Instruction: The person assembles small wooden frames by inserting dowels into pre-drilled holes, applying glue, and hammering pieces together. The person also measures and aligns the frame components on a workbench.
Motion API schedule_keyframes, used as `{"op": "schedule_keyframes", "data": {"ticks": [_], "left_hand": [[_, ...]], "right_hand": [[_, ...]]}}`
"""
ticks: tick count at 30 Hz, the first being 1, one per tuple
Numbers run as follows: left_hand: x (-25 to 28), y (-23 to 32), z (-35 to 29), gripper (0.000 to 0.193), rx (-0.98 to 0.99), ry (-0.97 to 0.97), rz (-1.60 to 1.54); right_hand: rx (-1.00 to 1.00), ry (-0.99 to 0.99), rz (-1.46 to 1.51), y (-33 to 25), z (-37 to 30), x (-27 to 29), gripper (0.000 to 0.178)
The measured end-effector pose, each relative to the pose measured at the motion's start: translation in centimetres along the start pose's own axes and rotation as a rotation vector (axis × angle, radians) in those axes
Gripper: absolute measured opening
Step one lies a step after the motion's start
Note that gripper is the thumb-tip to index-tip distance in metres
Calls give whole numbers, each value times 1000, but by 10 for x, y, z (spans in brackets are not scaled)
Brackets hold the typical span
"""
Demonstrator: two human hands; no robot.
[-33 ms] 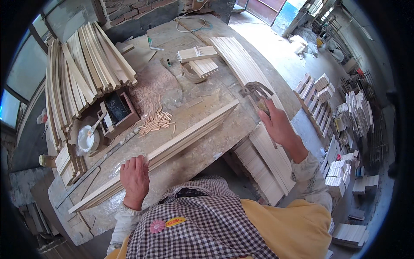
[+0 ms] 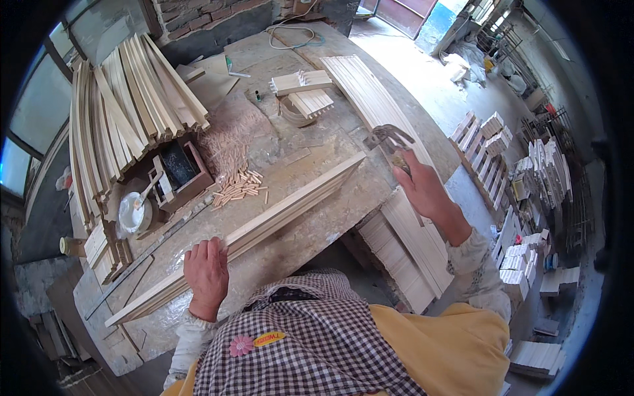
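Note:
A long pale wooden strip assembly (image 2: 290, 204) lies slantwise across the near part of the worktable. My left hand (image 2: 207, 269) is closed around it left of its middle, fingers curled over the top edge. In my right hand (image 2: 422, 190) is a claw hammer (image 2: 386, 136), its handle mostly hidden by my fingers. The hammer's head hangs just beyond the strips' far right end, apart from it. Left of the strips, a loose pile of small wooden dowels (image 2: 239, 186) lies on the table.
A white glue bowl (image 2: 135, 214) with a brush stands beside a dark open box (image 2: 181, 168). Long strips (image 2: 125, 99) are stacked at the far left. Dowelled wood pieces (image 2: 304, 84) and a slatted panel (image 2: 370, 89) lie at the back. More panels (image 2: 409, 247) lean below the table's right edge.
The hammer head has shifted very slightly left in my right hand. My left hand and the strips stay where they were.

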State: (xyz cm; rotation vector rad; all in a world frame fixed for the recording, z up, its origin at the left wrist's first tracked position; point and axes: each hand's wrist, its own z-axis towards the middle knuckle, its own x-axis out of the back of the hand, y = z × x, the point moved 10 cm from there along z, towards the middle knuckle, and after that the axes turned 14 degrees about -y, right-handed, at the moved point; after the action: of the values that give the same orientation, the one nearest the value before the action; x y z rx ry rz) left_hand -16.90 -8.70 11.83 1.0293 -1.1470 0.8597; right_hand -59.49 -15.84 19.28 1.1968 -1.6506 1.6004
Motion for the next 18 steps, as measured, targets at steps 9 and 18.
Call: {"op": "schedule_keyframes", "data": {"ticks": [9, 18], "left_hand": [[1, 1, -3, 23, -16, 5, -12], [2, 2, -5, 22, -20, 6, -25]], "right_hand": [[-60, 19, -29, -1, 7, 1, 38], [-150, 40, 31, -7, 1, 11, 39]]}}
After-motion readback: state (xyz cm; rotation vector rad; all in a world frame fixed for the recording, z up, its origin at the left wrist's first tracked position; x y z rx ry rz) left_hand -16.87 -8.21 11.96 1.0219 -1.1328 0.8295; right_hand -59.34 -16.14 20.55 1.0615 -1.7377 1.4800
